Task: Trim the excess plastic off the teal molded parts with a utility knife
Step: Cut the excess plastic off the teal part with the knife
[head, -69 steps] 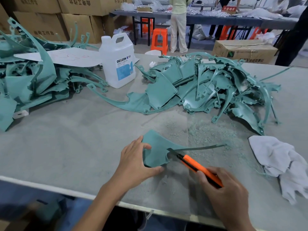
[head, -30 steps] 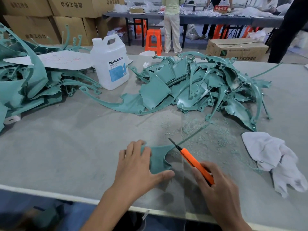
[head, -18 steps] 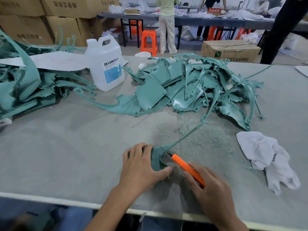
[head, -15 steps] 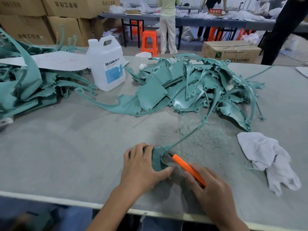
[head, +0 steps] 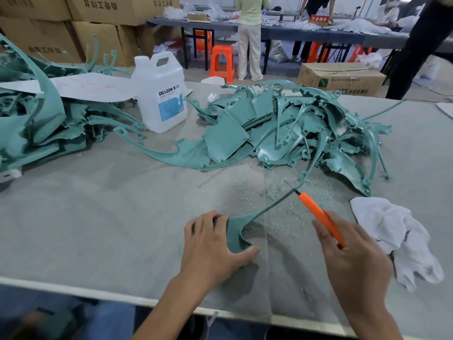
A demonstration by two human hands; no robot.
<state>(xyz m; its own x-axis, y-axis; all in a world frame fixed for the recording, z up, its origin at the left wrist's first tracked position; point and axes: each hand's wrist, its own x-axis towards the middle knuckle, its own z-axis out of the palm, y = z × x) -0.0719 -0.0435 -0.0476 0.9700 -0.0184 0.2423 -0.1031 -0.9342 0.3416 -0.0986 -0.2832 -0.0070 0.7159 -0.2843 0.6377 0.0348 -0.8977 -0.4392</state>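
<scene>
Presses part (head: pixel 236 231) flat on table (head: pixel 98 217) under left hand (head: pixel 210 244), fingers straight. Grips knife (head: pixel 321 218) in right hand (head: pixel 353 261), blade at the part's thin tail. Shavings (head: pixel 277 204) suggest some trimming done; pile (head: pixel 294 133) behind probably waits.

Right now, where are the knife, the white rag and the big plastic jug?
utility knife (head: pixel 316 213), head view, on its orange handle.
white rag (head: pixel 392 231), head view, on its crumpled middle.
plastic jug (head: pixel 171 104), head view, on its blue label.

matt teal plastic part (head: pixel 235 229), glossy orange plastic knife (head: pixel 321 217), rough grey felt table (head: pixel 98 217), crumpled white cloth (head: pixel 397 236)
</scene>
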